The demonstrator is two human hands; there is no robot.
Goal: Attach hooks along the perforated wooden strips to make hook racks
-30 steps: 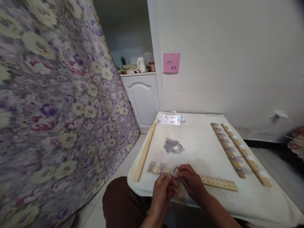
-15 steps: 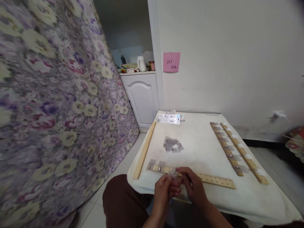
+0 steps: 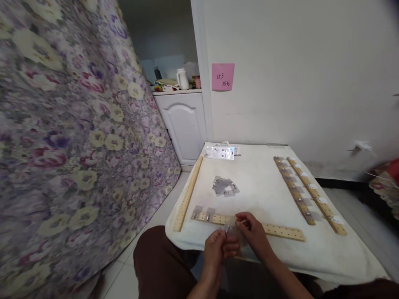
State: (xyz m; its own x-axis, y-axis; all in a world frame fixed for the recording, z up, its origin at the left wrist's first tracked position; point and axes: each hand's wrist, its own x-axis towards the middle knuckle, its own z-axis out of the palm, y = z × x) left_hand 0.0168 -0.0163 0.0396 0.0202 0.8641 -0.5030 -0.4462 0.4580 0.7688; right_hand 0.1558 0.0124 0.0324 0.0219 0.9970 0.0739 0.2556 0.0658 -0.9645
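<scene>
Just in front of the near wooden strip [image 3: 282,232], my two hands are close together around a small clear plastic bag [image 3: 231,229] with something shiny in it. My left hand [image 3: 218,246] is closed on the bag's lower left part, thumb on top. With thumb and forefinger, my right hand [image 3: 254,233] pinches its upper right edge. The strip has rows of holes, and two small clear packets with metal pieces, one of them a packet [image 3: 209,214], lie on its left end. Beyond it lies a cluster of similar packets [image 3: 223,187].
A bare perforated strip [image 3: 188,195] runs along the table's left side. On the right lie two more strips, a darker strip [image 3: 294,189] with packets and a lighter strip [image 3: 316,195] with white round pieces. A clear blister pack [image 3: 219,152] rests at the back left.
My right hand has moved slightly up and away from my left, and the clear bag looks more stretched out between them. The whole view has shifted a little.
</scene>
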